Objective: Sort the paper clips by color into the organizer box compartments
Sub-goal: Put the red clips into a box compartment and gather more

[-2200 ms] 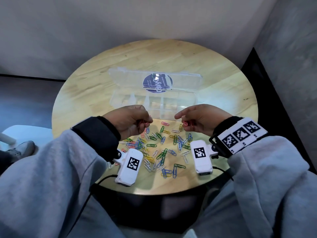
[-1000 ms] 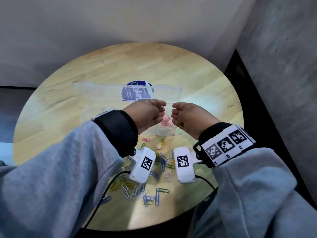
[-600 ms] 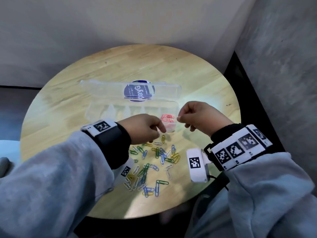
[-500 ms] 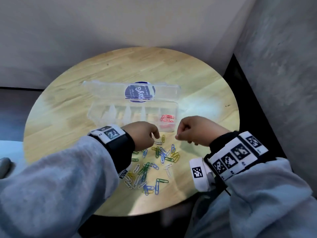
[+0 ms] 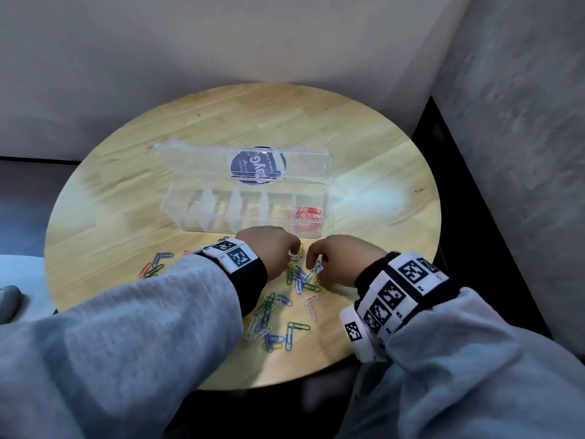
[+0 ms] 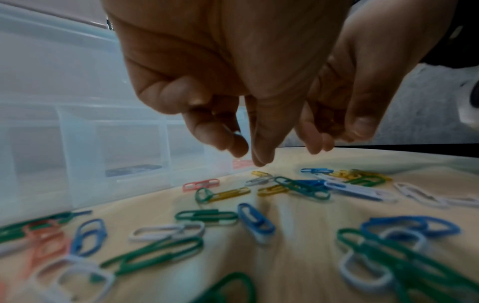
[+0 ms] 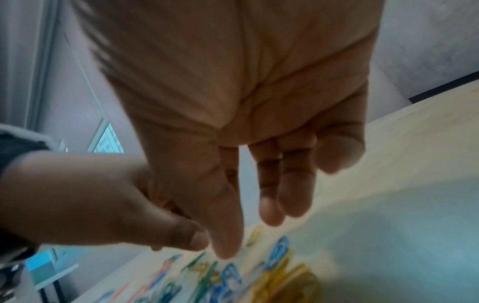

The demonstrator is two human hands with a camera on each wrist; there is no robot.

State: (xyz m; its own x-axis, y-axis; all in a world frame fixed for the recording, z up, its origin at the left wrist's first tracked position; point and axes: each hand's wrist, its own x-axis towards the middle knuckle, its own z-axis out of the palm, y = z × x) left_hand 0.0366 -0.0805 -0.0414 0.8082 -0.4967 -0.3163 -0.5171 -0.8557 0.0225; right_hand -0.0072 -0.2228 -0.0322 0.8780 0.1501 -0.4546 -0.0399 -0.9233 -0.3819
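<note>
A clear organizer box (image 5: 190, 217) lies open on the round wooden table (image 5: 364, 147), its lid (image 5: 190, 156) folded back. Red paper clips (image 5: 308, 213) fill its rightmost compartment; the other compartments look bare. Loose clips in green, blue, yellow, white and red (image 5: 297, 280) are scattered in front of the box, and also appear in the left wrist view (image 6: 256, 221). My left hand (image 5: 296, 253) hovers over the pile with curled fingers, and a thin pale clip (image 6: 234, 133) shows between its fingertips. My right hand (image 5: 313, 267) reaches down beside it, thumb and fingers apart (image 7: 249, 235) above a blue clip (image 7: 281, 249).
A few stray clips (image 5: 156, 264) lie apart at the table's left. Walls stand close behind and to the right of the table. The near table edge (image 5: 285, 384) is just below my forearms.
Both hands dropped red clips into the rightmost compartment, then came back toward me and down onto the loose pile. The head view has tilted slightly.
</note>
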